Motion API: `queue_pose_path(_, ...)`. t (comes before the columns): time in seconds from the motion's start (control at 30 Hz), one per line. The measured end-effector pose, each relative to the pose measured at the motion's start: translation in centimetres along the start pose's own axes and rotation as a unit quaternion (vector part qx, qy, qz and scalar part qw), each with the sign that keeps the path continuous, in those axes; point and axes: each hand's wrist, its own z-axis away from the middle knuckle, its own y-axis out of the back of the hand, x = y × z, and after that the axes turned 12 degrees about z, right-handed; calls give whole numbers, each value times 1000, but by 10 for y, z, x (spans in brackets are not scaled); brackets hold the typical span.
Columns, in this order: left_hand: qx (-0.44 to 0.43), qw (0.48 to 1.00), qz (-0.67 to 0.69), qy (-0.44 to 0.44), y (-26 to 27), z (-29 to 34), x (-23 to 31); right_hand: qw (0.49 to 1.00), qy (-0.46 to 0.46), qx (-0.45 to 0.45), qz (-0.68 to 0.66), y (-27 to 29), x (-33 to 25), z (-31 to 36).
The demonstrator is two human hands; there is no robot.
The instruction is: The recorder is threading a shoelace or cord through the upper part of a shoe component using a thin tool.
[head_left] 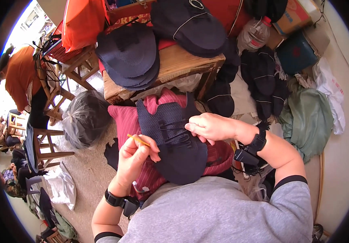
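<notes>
A dark navy shoe upper (182, 162) lies across my lap on a red striped cloth (128, 121). Black lace (176, 135) runs over its middle in several loose rows. My left hand (136, 156) is closed round a thin yellow stick-like tool (138, 140), just left of the upper; the tool's working end cannot be made out. At the upper's right edge, beside the lace rows, my right hand (211, 127) is pinched closed. Whatever sits between those fingertips is too small to tell.
Ahead stands a wooden table (174, 62) with stacked dark uppers (130, 52). More dark pieces (261, 77) lie to its right, near a green cloth bag (310, 119). A tied black plastic bag (87, 117) and wooden stools (47, 150) are on the left, where a person in orange (22, 75) bends.
</notes>
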Motion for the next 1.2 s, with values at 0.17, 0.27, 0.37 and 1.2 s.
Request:
queue_pose_path(0.17,-3,949,-294,-112,-5,-5,-3,996,61,18,54,-6,9,3)
queue_pose_path(0.27,-39,875,-446,-183,-9,-6,-10,984,112,55,128,-7,13,4)
queue_pose_path(0.37,19,937,-326,-128,-21,-3,-11,999,11,17,30,-4,4,3)
queue_pose_path(1.2,51,786,-587,-187,-18,-2,-33,834,291,446,146,-37,-12,7)
